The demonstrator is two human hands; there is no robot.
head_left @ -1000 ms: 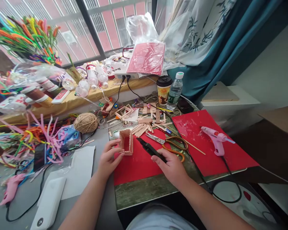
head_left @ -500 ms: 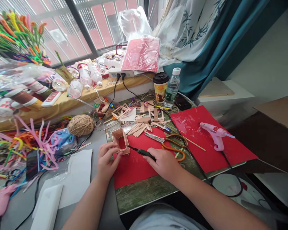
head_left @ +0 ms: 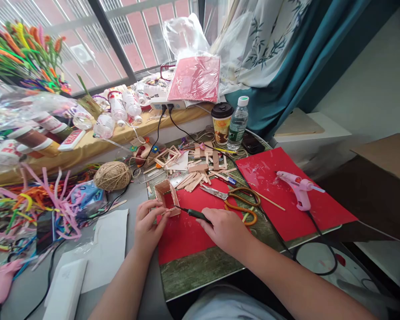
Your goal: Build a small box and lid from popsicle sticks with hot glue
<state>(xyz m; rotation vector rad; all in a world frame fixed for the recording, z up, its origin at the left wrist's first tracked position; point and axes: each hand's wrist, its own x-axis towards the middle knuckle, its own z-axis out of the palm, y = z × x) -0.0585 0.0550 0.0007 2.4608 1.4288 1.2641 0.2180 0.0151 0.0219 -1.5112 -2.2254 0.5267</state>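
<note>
The left hand is curled around the near corner of a small open box built of pale wooden craft sticks, its fingertips pressing the box's near wall and holding it steady on a red paper sheet. The right hand is closed around the dark green handle of a slim black-tipped tool, gripping it like a pen; the tool's thin tip reaches leftward from this hand and meets the box at its near right corner, just beside the left hand's fingertips.

Just beyond the right hand lies a pair of scissors with orange handles, blades pointing toward the box. Farther out past the scissors is a loose heap of flat wooden craft sticks. Well to the right of the right hand, a pink hot glue gun rests on a second red sheet, its black cord looping back toward the person. Beyond the left hand and to its left sits a round ball of tan jute twine, and farther left a tangle of pink and multicoloured pipe cleaners. Near the left forearm lies a white paper sheet. Far beyond the right hand stand a lidded paper coffee cup and a clear plastic water bottle, side by side.
</note>
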